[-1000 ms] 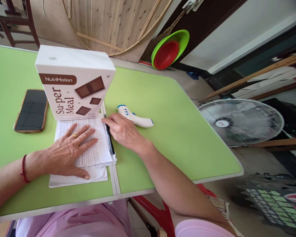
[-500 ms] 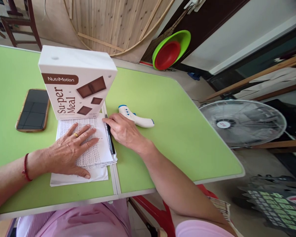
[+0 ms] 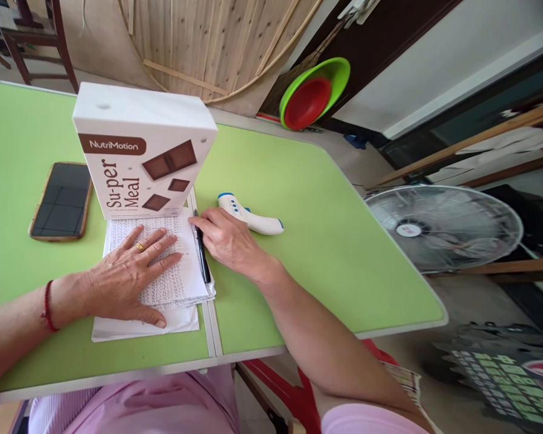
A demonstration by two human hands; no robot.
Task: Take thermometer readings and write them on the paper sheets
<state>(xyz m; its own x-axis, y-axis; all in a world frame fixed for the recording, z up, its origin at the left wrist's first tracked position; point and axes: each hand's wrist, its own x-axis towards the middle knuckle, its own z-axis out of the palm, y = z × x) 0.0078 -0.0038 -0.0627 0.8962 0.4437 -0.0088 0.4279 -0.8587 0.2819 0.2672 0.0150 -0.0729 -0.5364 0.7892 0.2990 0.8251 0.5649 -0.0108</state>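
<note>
My left hand [image 3: 133,271] lies flat with fingers spread on a stack of handwritten paper sheets [image 3: 187,280]. It wears a gold ring. My right hand [image 3: 228,241] rests at the stack's right edge, its fingers curled. Its index fingertip crosses the upper part of a black pen [image 3: 204,259] that lies along that edge. What the curled fingers grip, if anything, is hidden. Behind the sheets a white and brown NutriMotion box [image 3: 140,163] stands upright. Just beyond the right hand lies a white and blue infrared thermometer [image 3: 265,224], partly covered by the hand.
A phone [image 3: 60,202] in a brown case lies left of the box on the green table [image 3: 344,259]. A metal seam runs across the tabletop. Off the right side stands a fan [image 3: 438,229]. Green and red basins [image 3: 308,102] lean beyond the far edge.
</note>
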